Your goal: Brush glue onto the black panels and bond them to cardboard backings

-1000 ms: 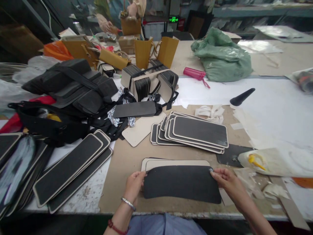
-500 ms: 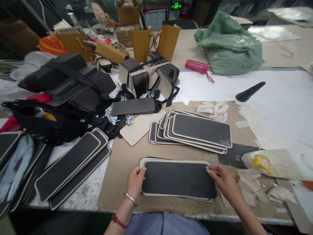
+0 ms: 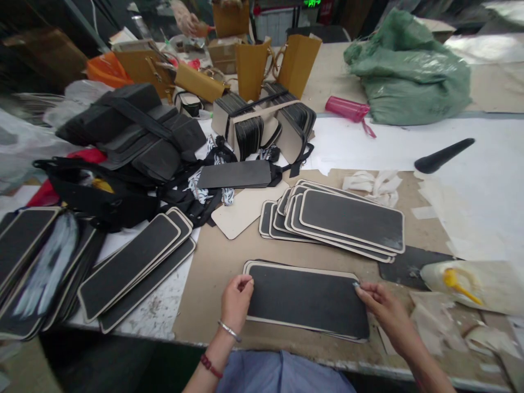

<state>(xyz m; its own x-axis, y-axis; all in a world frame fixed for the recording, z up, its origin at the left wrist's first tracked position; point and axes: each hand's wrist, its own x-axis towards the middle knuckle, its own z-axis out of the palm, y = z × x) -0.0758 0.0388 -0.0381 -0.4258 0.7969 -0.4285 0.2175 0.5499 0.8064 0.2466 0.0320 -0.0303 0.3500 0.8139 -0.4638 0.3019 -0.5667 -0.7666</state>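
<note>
A black sheet (image 3: 307, 297) lies flat on a cream-edged board (image 3: 262, 266) near the table's front edge. My left hand (image 3: 236, 301) pinches the sheet's left end with curled fingers. My right hand (image 3: 382, 307) pinches its upper right corner. More boards of the same kind lie under this one. Just behind, a fanned stack of finished black-faced boards (image 3: 339, 221) rests on the brown cardboard (image 3: 216, 262).
Long black boards (image 3: 135, 267) lie at the left front, black bags and straps (image 3: 126, 142) behind them. Tan bag parts (image 3: 262, 71), a pink bottle (image 3: 347, 109) and a green sack (image 3: 409, 71) stand farther back. A glue tub with a yellow brush (image 3: 458, 278) sits at right. Another person's hand (image 3: 186, 22) works at the far side.
The black sheet, held bowed above the board a second ago, now lies flat on it within the cream border. Both hands stay at its ends.
</note>
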